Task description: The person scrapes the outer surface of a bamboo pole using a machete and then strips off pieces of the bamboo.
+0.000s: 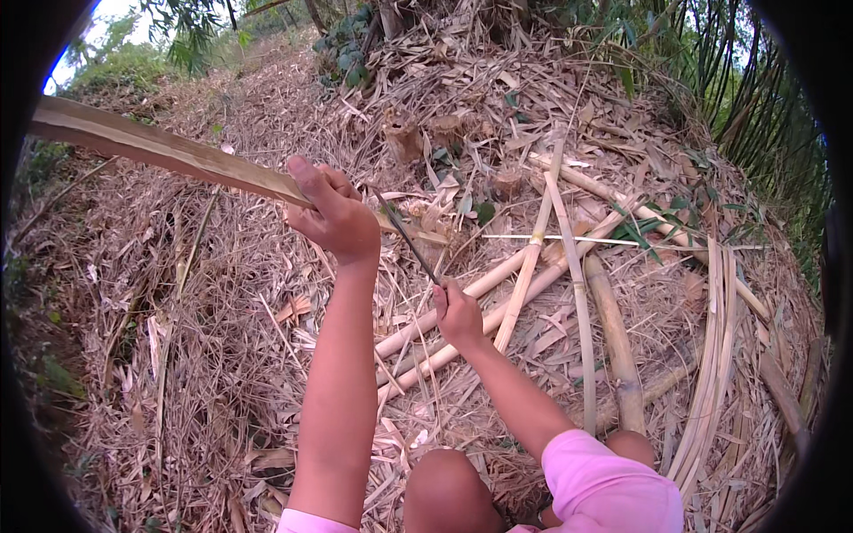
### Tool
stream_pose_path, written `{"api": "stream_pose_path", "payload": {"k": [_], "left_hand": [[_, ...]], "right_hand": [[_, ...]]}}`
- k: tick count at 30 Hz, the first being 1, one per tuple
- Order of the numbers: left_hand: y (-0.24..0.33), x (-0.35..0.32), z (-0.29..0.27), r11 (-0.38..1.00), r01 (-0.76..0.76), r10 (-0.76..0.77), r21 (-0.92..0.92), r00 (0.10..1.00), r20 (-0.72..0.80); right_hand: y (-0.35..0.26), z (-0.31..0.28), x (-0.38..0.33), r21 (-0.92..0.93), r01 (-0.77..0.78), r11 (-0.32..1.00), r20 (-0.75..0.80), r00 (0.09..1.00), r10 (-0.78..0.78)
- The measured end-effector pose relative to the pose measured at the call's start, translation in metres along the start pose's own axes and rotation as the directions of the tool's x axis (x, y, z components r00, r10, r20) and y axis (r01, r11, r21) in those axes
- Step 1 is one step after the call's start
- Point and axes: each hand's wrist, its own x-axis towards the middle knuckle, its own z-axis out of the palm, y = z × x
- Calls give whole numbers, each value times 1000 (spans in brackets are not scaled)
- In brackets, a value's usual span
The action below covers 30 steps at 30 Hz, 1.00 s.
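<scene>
My left hand (330, 213) grips a long split bamboo strip (160, 147) that runs from the upper left down toward the middle. My right hand (458, 313) is closed on the handle of a thin dark blade (404, 233). The blade slants up and left to meet the strip just beside my left hand. Both forearms come up from the lower edge. My bare knee and a pink garment show at the bottom.
Several cut bamboo poles (533, 266) and thin split strips (711, 355) lie crossed on the ground to the right. Dry leaves and husks cover the slope. Standing bamboo stems (755, 80) rise at the upper right, a cut stump (404, 138) beyond my hands.
</scene>
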Motion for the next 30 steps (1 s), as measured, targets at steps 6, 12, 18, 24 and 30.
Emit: {"api": "stream_pose_path", "payload": {"k": [6,12,18,24,30], "left_hand": [[0,2,1,1000,-18,18,2,1000,-18],[0,7,-14,997,39,-41,70,999,17],[-1,-1,-11,995,-13,14,103,1000,-4],[8,5,-29,996,-54,53,65,998,18],[12,-38,-44,995,-84,82,-51,996,-47]], "right_hand": [[98,-5,46,-332,-356,873,268,852,450],[48,15,33,-154,-195,969,184,957,222],[99,-1,39,-421,-419,805,277,785,553],[67,-1,40,-290,-363,886,332,830,449],[33,-13,16,-213,-353,911,306,861,406]]}}
